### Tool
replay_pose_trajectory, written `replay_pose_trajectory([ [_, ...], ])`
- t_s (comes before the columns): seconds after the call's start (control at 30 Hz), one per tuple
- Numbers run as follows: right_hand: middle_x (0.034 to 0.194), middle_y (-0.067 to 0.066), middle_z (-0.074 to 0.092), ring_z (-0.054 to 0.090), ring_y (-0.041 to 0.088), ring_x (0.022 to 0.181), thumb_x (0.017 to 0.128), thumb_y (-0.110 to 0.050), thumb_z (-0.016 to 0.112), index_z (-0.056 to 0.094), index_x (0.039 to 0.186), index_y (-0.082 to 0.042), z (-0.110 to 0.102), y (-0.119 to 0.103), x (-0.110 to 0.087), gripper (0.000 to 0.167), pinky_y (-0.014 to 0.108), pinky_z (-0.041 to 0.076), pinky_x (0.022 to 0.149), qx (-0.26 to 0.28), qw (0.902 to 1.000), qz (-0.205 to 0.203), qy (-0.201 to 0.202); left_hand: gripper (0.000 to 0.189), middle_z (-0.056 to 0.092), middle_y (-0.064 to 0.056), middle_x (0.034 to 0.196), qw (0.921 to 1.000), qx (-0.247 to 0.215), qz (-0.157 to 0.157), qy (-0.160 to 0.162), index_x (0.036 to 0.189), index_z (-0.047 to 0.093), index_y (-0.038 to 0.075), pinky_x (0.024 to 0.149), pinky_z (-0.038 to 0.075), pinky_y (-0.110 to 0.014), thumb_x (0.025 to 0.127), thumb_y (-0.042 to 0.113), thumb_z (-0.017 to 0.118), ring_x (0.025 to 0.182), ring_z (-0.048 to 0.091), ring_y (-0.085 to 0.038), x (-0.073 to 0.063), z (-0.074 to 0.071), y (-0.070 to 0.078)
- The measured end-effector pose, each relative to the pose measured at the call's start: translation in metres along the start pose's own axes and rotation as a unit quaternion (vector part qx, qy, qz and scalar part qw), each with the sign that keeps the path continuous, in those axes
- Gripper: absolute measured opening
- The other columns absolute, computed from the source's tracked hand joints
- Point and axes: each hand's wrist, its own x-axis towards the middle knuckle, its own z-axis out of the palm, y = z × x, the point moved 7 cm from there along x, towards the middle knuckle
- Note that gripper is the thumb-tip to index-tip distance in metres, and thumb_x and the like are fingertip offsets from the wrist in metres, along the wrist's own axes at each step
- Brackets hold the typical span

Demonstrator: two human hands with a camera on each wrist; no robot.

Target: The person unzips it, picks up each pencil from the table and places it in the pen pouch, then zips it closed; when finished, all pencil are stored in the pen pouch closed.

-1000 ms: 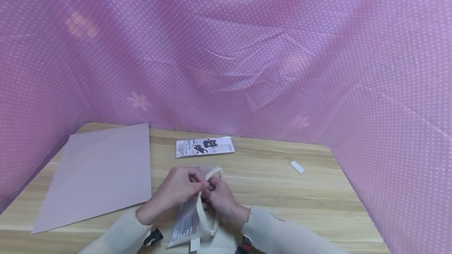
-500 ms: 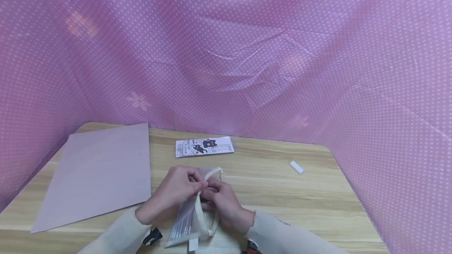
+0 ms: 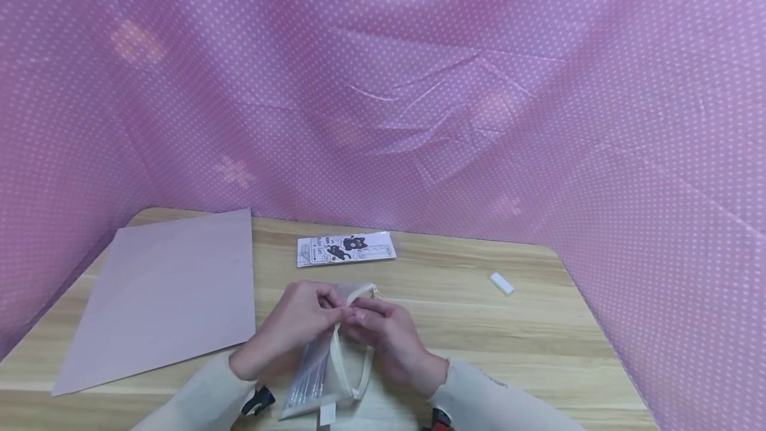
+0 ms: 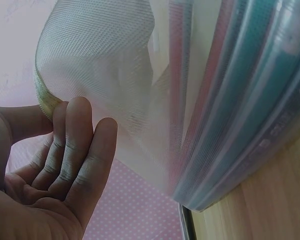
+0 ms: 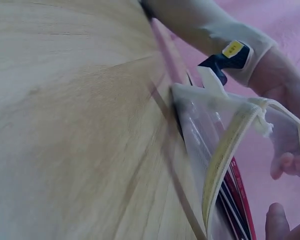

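A see-through mesh pencil pouch (image 3: pixel 317 364) with a cream zipper edge stands tilted on the table, its mouth facing right. Several pens (image 4: pixel 240 90) show through the mesh. My left hand (image 3: pixel 305 314) pinches the upper zipper edge between thumb and fingertips, seen in the left wrist view as well. At the mouth, my right hand (image 3: pixel 391 341) has curled fingers on the pouch's rim, close to the left fingertips. Only the thumb (image 5: pixel 277 222) of that hand shows in the right wrist view; its other fingertips are hidden there.
Behind the pouch lies a packaged ruler set (image 3: pixel 347 249) with black cats. A white eraser-like block (image 3: pixel 501 283) is at the right. A large pale board (image 3: pixel 167 298) covers the table's left part. Pink dotted cloth (image 3: pixel 383 85) hangs around the table (image 3: pixel 509 351).
My right hand has drawn back to the right, its fingers coming out of the pouch's mouth and its thumb coming into sight. The left hand keeps its pinch almost unmoved.
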Motion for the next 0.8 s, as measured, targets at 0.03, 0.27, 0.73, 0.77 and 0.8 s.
replay_pose_trajectory([
  [0.03,0.110,0.012,0.076,0.075,0.018,0.100,0.090,-0.006,0.068,0.052,0.133,0.013,-0.002,-0.001,-0.001,0.050,0.036,0.059,0.095,0.001,1.0000,0.000,-0.002,0.011,0.069,0.004,0.069,1.0000,0.001,0.001,0.000,0.076,0.072,0.017,0.053,0.051,-0.024,0.082,0.020,0.081,0.061,0.061,-0.011,0.000,0.000,0.000],
  [0.27,0.126,0.019,0.070,0.073,0.019,0.108,0.092,-0.011,0.068,0.049,0.137,0.011,-0.023,-0.020,-0.002,0.053,0.033,0.058,0.097,-0.034,0.9993,-0.018,-0.004,0.011,0.068,0.004,0.068,0.9999,0.002,0.013,0.005,0.074,0.073,0.019,0.051,0.051,-0.024,0.083,0.016,0.079,0.059,0.059,-0.011,0.002,-0.001,0.000],
  [0.73,0.118,0.026,0.068,0.067,0.018,0.099,0.087,0.001,0.071,0.064,0.123,0.005,-0.057,-0.062,0.022,0.037,0.022,0.058,0.085,-0.301,0.9461,-0.115,0.034,0.007,0.068,0.004,0.069,0.9999,-0.003,0.012,0.001,0.078,0.076,0.014,0.051,0.050,-0.024,0.083,0.017,0.080,0.060,0.059,-0.012,0.001,0.003,0.000],
  [0.77,0.119,0.025,0.069,0.068,0.021,0.101,0.087,0.001,0.072,0.064,0.123,0.004,-0.059,-0.062,0.024,0.037,0.022,0.057,0.087,-0.315,0.9417,-0.115,0.033,0.007,0.068,0.004,0.069,0.9999,-0.002,0.011,0.002,0.078,0.076,0.014,0.052,0.051,-0.025,0.083,0.017,0.080,0.061,0.060,-0.012,0.001,0.003,0.001],
  [0.8,0.119,0.023,0.069,0.068,0.023,0.103,0.086,0.001,0.073,0.064,0.123,0.003,-0.059,-0.062,0.026,0.038,0.023,0.057,0.088,-0.329,0.9371,-0.114,0.030,0.007,0.068,0.004,0.070,0.9999,-0.001,0.011,0.002,0.078,0.076,0.014,0.052,0.051,-0.025,0.083,0.017,0.080,0.061,0.060,-0.013,0.000,0.004,0.001],
])
